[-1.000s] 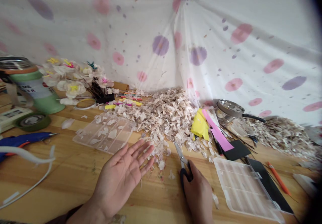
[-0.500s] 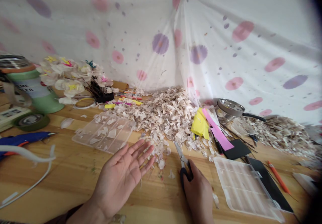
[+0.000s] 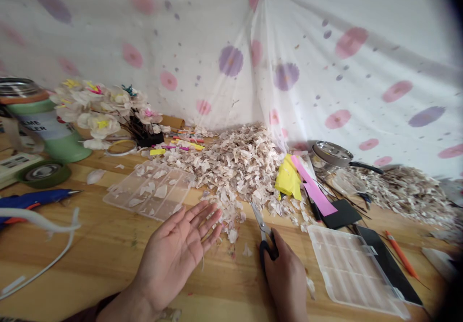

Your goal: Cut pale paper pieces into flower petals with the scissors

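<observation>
Palm up, my left hand (image 3: 177, 254) is held above the wooden table with its fingers stretched out and nothing in it. My right hand (image 3: 285, 278) grips a pair of scissors (image 3: 265, 237) by the dark handles; the blades look closed and point away from me toward a heap of pale, dried petal-like flakes (image 3: 238, 162). Loose flakes lie on the wood between the two hands. Left of the heap sits a clear plastic compartment tray (image 3: 150, 191) with several flakes in it. To the right of the scissors lies a second clear compartment box (image 3: 354, 269).
At left are a blue glue gun (image 3: 36, 197), a white cable (image 3: 39, 218), green tape (image 3: 43, 173), a green tumbler (image 3: 60, 136) and white artificial flowers (image 3: 103, 121). At right lie yellow paper (image 3: 288, 177), a pink strip (image 3: 320, 199), a metal pan (image 3: 332, 153) and an orange tool (image 3: 401, 254).
Almost nothing differs. Both hands and the scissors keep the same pose, and the view has shifted only very slightly.
</observation>
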Motion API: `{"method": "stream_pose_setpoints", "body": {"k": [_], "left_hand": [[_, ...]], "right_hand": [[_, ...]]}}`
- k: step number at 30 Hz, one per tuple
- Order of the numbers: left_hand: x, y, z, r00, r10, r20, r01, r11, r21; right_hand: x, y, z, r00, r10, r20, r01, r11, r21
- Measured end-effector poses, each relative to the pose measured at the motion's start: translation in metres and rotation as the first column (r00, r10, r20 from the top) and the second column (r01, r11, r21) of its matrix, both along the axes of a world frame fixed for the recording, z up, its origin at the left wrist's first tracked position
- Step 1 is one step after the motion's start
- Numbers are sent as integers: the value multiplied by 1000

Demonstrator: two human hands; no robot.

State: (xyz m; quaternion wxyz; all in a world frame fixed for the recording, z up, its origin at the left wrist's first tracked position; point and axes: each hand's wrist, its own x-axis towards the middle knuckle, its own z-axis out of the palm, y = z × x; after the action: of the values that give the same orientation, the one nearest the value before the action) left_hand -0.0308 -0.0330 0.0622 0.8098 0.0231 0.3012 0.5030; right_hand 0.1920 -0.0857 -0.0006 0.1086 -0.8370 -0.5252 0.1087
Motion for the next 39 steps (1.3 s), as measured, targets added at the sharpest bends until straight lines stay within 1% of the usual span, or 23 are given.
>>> {"method": "stream_pose_setpoints", "body": {"k": [3,6,12,16,19,21,23,25,26,27,28,29,30,31,33,36,39], "left_hand": [[-2,8,-2,999,-28,-32,29,999,22],[-7,22,-2,994,-62,-94,67,996,58],[-11,49,0,971,-162,-178,182,978,101],[-6,56,-7,950,-249,-191,274,954,119],[-2,55,-16,949,-288,-126,305,940,150],[0,54,-22,954,-295,-53,299,938,174],[0,52,-29,956,-291,29,281,941,188],[-1,51,-37,957,-268,111,245,952,184],[-2,51,-41,957,-251,143,224,958,177],[-3,51,-44,960,-229,162,201,964,173],[-3,51,-48,965,-205,166,176,969,175],[-4,51,-51,970,-182,158,152,971,184],[-4,51,-54,977,-159,145,129,972,199],[-4,52,-56,982,-139,130,109,970,216],[-4,53,-58,987,-115,109,86,967,241],[-3,54,-58,987,-125,97,101,971,216],[-2,53,-57,983,-154,99,138,978,155]], "right_hand": [[1,0,4,999,31,24,-31,1000,-2],[6,2,10,993,106,61,-106,994,-8],[18,14,29,954,260,151,-238,960,-150],[23,25,44,909,370,194,-325,918,-228],[21,31,57,906,364,216,-320,923,-213],[14,36,65,914,329,236,-297,941,-163],[-2,42,69,920,306,244,-296,952,-77],[-23,49,66,917,322,236,-335,942,19],[-35,53,62,916,335,221,-361,928,94],[-47,58,55,926,347,147,-376,877,299],[-58,62,48,924,376,68,-360,799,481],[-67,67,39,918,396,4,-314,721,618],[-74,71,30,904,426,-41,-279,659,698],[-79,75,22,893,445,-73,-245,616,749],[-83,81,8,881,460,-107,-203,574,793],[-80,83,-4,882,462,-93,-203,549,811],[-76,81,-8,882,468,-50,-238,534,811]]}}
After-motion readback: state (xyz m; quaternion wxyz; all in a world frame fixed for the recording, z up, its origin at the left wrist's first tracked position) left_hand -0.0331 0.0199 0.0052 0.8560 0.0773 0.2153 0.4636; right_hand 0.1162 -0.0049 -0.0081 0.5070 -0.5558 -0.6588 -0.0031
